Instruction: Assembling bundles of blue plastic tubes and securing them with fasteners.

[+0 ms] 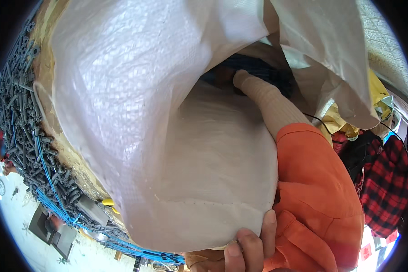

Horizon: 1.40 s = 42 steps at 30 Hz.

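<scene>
Grips white sack (217, 172) by rim with left hand (245, 249), bottom centre; seems light, limp, slippery, best held there. Cannot tell grip of right hand (226, 76).

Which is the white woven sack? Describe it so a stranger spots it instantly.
Find the heap of dark grey parts curving down the left, then the orange sleeve at right. Between them gapes the white woven sack. Unlike the yellow sheeting beyond it, it is white and swallows a cream ribbed cuff.
</scene>
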Each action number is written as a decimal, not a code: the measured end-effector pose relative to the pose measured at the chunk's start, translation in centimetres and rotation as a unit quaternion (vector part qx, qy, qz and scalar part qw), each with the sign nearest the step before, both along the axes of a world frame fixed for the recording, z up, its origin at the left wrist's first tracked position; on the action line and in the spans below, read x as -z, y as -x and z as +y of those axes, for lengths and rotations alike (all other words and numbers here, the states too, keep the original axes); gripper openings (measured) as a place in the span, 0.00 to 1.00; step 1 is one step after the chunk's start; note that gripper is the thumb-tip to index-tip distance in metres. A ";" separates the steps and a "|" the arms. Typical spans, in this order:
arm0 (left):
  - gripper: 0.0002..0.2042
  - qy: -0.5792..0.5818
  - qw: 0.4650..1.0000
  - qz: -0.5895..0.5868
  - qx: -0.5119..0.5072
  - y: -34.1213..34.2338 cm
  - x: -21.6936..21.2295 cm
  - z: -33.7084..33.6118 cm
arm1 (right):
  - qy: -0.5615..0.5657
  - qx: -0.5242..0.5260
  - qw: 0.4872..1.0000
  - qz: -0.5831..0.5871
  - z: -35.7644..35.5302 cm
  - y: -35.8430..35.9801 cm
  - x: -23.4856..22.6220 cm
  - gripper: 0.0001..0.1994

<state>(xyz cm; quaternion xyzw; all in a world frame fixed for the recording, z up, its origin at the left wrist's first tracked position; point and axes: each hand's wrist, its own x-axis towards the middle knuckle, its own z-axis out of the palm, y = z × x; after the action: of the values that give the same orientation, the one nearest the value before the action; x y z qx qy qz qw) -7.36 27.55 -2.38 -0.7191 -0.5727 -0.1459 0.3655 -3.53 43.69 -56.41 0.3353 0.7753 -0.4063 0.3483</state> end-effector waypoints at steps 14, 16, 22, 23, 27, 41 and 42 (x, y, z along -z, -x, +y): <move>0.09 0.118 0.989 -0.092 -0.003 -0.3 -2.1 -1.4 | 0.034 0.039 0.998 0.029 -0.8 0.0 -1.3 0.32; 0.09 0.162 0.984 -0.080 -0.011 -0.2 -2.6 -1.5 | 0.058 0.008 0.997 0.045 -0.9 0.4 -2.1 0.28; 0.09 0.105 0.989 -0.099 0.016 -0.2 -1.5 -0.5 | -0.007 -0.033 0.997 0.067 -0.6 -2.7 3.3 0.30; 0.09 0.111 0.989 -0.093 0.015 -0.1 -1.6 -0.4 | -0.040 -0.022 0.995 0.084 -1.2 -2.5 3.2 0.31; 0.10 0.090 0.994 -0.065 0.010 0.0 -1.5 0.1 | -0.053 -0.007 0.996 0.078 -0.6 -0.7 2.7 0.34; 0.13 0.045 0.985 -0.083 0.147 0.8 0.2 1.4 | 0.021 -0.219 0.816 0.534 -6.1 49.5 -43.8 0.35; 0.13 0.043 0.988 -0.062 0.137 0.8 -0.1 1.2 | 0.021 -0.228 0.800 0.555 -6.7 49.9 -46.4 0.35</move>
<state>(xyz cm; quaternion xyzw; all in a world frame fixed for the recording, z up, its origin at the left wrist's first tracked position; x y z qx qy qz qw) -8.20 28.76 -2.26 -0.7955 -0.4962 -0.2138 0.2743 -53.47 37.03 -10.00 -0.1412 0.8814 -0.4478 -0.0520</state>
